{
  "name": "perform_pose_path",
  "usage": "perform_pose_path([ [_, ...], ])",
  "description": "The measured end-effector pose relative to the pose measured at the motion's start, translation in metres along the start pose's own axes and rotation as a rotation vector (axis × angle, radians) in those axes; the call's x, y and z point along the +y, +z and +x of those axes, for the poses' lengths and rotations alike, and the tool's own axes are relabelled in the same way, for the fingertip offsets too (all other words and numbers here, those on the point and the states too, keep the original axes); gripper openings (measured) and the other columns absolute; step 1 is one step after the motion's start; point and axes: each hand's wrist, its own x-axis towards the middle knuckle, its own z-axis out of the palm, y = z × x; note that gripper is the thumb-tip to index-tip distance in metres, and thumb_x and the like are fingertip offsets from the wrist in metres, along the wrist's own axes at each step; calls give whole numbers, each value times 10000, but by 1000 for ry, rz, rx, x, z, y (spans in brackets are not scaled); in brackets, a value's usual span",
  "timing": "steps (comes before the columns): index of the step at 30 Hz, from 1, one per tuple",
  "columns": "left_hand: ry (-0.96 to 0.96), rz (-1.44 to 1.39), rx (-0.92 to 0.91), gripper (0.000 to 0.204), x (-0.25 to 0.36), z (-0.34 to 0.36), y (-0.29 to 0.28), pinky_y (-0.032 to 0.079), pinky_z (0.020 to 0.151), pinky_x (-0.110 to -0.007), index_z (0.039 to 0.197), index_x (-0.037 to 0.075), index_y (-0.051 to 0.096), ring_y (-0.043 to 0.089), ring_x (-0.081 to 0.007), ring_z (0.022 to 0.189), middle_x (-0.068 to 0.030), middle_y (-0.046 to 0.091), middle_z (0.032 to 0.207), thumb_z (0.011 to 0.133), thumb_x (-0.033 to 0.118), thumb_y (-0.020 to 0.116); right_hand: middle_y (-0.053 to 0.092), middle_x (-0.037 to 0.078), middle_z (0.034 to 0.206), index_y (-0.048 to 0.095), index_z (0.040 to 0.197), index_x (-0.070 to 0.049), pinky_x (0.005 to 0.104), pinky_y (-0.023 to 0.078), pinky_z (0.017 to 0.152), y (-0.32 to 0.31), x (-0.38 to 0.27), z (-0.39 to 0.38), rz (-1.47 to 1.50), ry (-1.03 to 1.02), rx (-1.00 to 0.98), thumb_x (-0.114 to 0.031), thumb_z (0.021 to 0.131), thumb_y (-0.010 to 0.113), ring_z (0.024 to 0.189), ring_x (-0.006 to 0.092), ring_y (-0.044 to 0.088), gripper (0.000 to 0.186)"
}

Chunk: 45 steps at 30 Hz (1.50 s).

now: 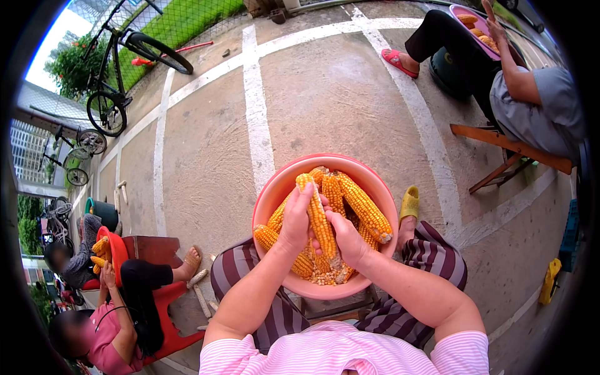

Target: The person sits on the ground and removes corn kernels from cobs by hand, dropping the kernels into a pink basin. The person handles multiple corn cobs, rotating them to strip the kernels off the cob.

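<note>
Between my knees rests a round pink basin (264,194) with a red rim, holding several yellow ears of corn and loose kernels (322,276) at its near side. Above it I hold one corn cob (320,222) upright, its tip pointing away from me. My left hand (297,220) wraps round the cob from the left side. From the right, my right hand (349,239) is closed against the same cob, its thumb pressed to the kernels. A thick ear of corn (362,206) leans on the basin's right wall. Some of the cob's lower part is hidden by my hands.
At the left, a person in a pink shirt (107,340) handles corn over a red basin (117,245). Another person (537,103) sits at the right with a pink basin (459,11). Bare cobs (201,300) lie on the ground. A bicycle (115,69) stands at a fence.
</note>
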Motion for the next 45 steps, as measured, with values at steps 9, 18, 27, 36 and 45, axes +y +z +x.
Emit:
perform_pose_path([
  [9,-3,-24,-89,326,6,0,1,546,683,-276,1168,72,524,636,-150,760,-61,625,873,1053,374,485,637,100,885,543,1171,-34,312,552,623,3,-1,-4,-13,-17,14,-302,1077,270,703,170,627,394],
  [18,-55,-199,-175,422,13,4,-3,573,802,-353,1227,30,527,637,-182,775,-62,607,849,1074,400,395,659,142,1107,482,1326,9,378,578,809,-4,-4,1,92,-23,-153,-256,1038,321,889,248,703,424],
  [27,-66,-177,-153,400,6,6,-4,575,758,-342,1184,28,532,609,-153,687,-52,605,800,1067,395,425,684,110,1043,524,1256,-16,343,588,815,-1,-3,-4,30,-4,-112,-258,1006,419,868,204,719,364],
  [36,-64,-59,-92,423,-4,8,-9,572,746,-333,1167,26,538,593,-137,665,-40,590,781,1064,418,417,678,84,1081,492,1301,-37,314,586,820,-4,5,-3,38,-4,-86,-272,1027,435,886,179,716,366],
  [45,-59,-78,-59,406,-11,12,-13,580,706,-326,1148,26,553,603,-139,665,-41,600,778,1060,406,440,652,80,1053,479,1322,-15,289,571,794,1,11,-1,13,-56,-62,-304,1077,376,846,160,688,392],
])
